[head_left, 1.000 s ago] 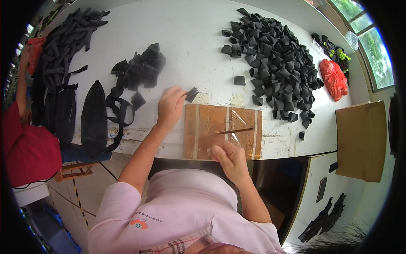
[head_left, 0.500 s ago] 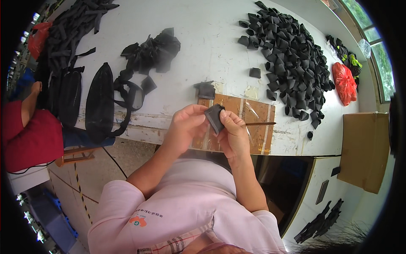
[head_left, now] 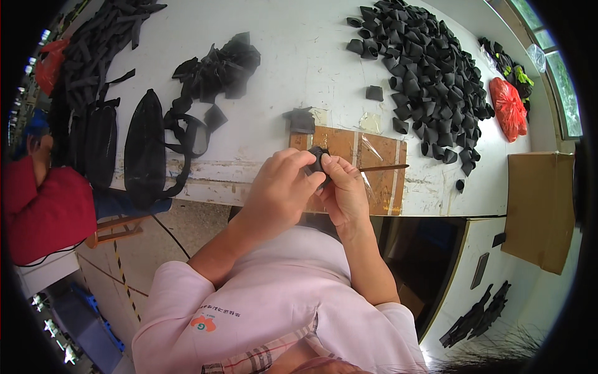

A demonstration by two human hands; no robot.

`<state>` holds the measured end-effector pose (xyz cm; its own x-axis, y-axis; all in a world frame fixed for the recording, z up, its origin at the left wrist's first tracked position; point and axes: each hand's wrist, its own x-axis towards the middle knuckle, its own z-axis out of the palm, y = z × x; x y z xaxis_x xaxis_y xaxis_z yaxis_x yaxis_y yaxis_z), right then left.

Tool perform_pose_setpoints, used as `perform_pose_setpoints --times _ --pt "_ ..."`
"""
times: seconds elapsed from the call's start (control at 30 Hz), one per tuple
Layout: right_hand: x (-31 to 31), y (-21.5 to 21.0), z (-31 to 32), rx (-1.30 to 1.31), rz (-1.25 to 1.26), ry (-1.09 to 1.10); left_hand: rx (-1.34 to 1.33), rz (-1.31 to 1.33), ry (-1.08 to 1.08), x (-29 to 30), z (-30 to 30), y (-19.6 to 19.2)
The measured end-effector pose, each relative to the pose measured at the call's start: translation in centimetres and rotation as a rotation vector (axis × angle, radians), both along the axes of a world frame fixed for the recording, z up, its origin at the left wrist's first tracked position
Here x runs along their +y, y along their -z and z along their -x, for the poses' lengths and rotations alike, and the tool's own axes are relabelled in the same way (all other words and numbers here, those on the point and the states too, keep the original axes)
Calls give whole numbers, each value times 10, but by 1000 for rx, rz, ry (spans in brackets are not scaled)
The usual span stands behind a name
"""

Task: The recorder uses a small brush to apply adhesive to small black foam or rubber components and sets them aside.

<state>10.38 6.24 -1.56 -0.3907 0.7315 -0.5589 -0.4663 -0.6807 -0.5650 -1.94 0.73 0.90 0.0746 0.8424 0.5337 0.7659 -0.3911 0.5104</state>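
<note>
— White bench point(head_left: 299, 75) fills the head view, its near edge running across the middle of the frame. What sits on it?

— A brown cardboard work pad point(head_left: 374, 165) lies at the near edge, with a thin brown stick tool point(head_left: 383, 167) across it, long axis roughly parallel to that edge. A heap of folded black pieces point(head_left: 430, 68) spreads over the far right part, and a red bag point(head_left: 507, 106) lies beyond it at the right edge. Black straps point(head_left: 87, 50) are piled at the left end, and a flat black pouch point(head_left: 144, 146) hangs over the near-left edge.

— And the hands?

— Both meet just over the near edge, above the pad's left end. The left hand point(head_left: 277, 187) has its fingers curled shut around a small black piece point(head_left: 317, 159); the right hand point(head_left: 342, 187) pinches the same piece from the other side, thumb on top. So the piece sits between them, touching both, lifted off the pad.

— Which hand is nearer the stick?

— The right one; the stick lies just to its right, its long axis pointing away toward the heap.

— Anyone else?

— A person in a red top point(head_left: 40, 212) at the far left.
</note>
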Motion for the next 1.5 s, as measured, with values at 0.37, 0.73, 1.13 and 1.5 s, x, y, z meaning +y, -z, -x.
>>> perform_pose_setpoints --times 0.37,0.73,1.13,1.5 --pt "-1 0 1 2 25 -51 167 84 62 -4 2 -5" --pt "-1 7 4 40 77 -83 170 112 83 -4 5 2" --pt "1 9 5 39 91 -131 70 61 124 -2 12 7" --pt "-31 -5 1 -203 -595 -9 -1001 629 -82 3 18 15"
